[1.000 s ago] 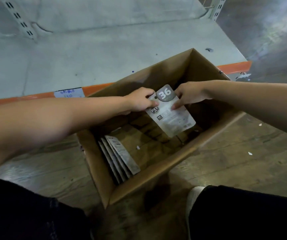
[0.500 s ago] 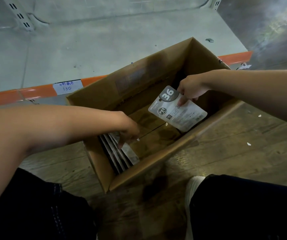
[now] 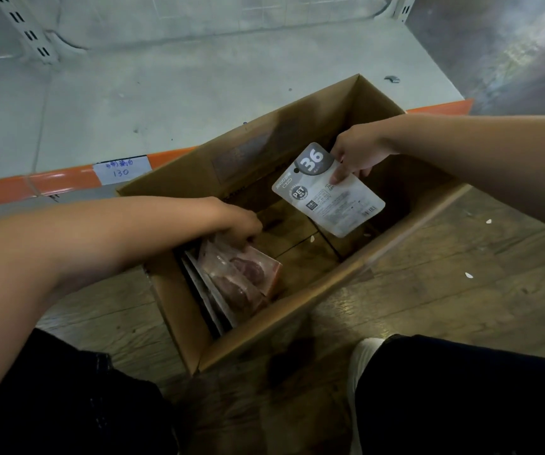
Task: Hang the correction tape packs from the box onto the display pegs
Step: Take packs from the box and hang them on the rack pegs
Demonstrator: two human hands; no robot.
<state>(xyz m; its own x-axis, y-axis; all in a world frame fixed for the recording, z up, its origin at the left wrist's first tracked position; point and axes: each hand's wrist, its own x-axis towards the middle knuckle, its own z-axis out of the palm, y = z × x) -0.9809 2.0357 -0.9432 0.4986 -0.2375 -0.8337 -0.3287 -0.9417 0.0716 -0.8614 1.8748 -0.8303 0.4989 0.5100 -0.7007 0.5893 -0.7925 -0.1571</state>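
An open cardboard box [image 3: 264, 336] stands on the wooden floor between my knees. My right hand [image 3: 355, 152] pinches the top corner of a white correction tape pack [image 3: 330, 195] marked "36", holding it above the box's right half. My left hand [image 3: 238, 224] reaches into the left end of the box and grips a pack with a clear blister face [image 3: 241, 274], tilted up from the stack. A few more packs [image 3: 204, 300] stand on edge beneath it against the left wall. No display pegs are visible.
A pale, bare shelf board [image 3: 166, 93] with an orange front edge [image 3: 51, 183] and a paper label reading "130" [image 3: 121, 169] lies just behind the box. Slotted shelf uprights [image 3: 29, 31] rise at the back left and right. My dark trouser legs [image 3: 461, 389] frame the box.
My left hand let go of the "36" pack, went down to the stack at the box's left end and lifted one pack. My right hand keeps the "36" pack, slightly raised.
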